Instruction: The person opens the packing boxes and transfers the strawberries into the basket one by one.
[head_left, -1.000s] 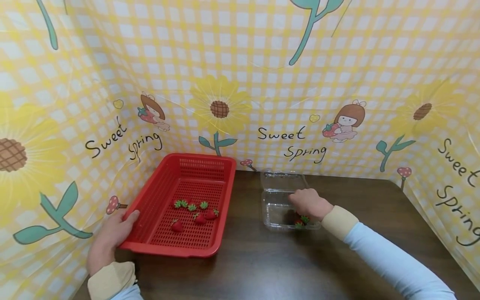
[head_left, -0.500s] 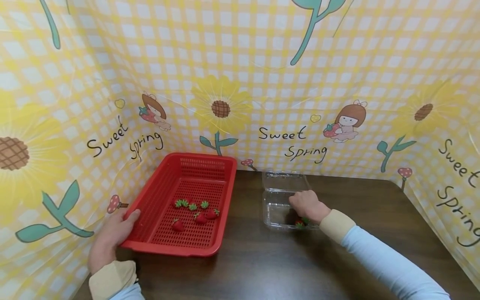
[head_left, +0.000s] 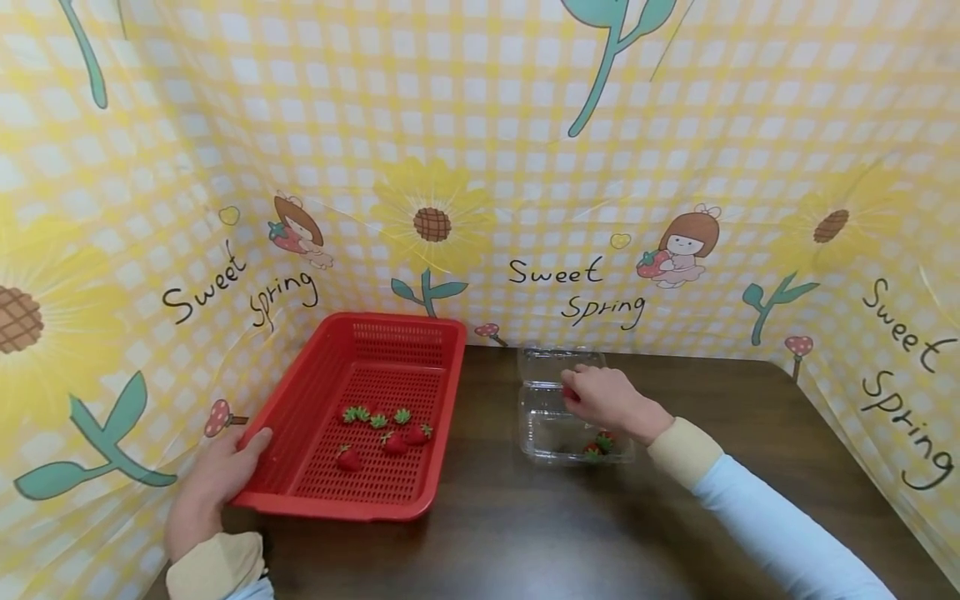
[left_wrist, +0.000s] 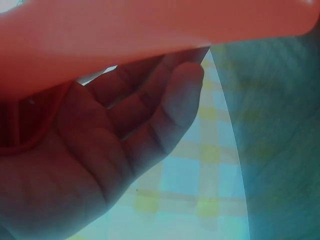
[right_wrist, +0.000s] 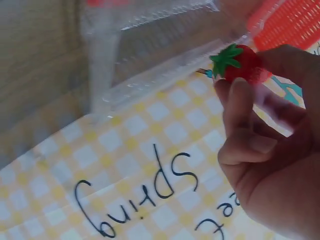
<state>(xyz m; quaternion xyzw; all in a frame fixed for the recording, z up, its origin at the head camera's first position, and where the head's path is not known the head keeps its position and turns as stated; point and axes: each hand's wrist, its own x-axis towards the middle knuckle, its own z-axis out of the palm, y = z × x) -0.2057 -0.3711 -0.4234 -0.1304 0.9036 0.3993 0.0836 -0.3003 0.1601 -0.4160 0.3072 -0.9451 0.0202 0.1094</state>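
A strawberry (right_wrist: pixel 247 67) with a green leafy cap is pinched between the thumb and fingers of my right hand (head_left: pixel 611 398). That hand is over the clear plastic box (head_left: pixel 546 429), whose lid lies folded back toward the wall. Two strawberries (head_left: pixel 604 442) lie in the box's near right corner. My left hand (head_left: pixel 216 479) grips the left rim of the red perforated basket (head_left: pixel 337 505), thumb on top. From below, the left wrist view shows its fingers (left_wrist: pixel 182 95) curved under the basket's edge. Several strawberries (head_left: pixel 348 458) rest on the basket floor.
A dark wooden table (head_left: pixel 510 533) carries the basket on the left and the box at the centre right. Yellow checked cloth (head_left: pixel 480 125) with sunflower prints hangs behind and along both sides.
My right hand has risen out of the box's near right part and shifted back and left, now with a strawberry visible in its fingers. My left hand keeps its grip on the basket.
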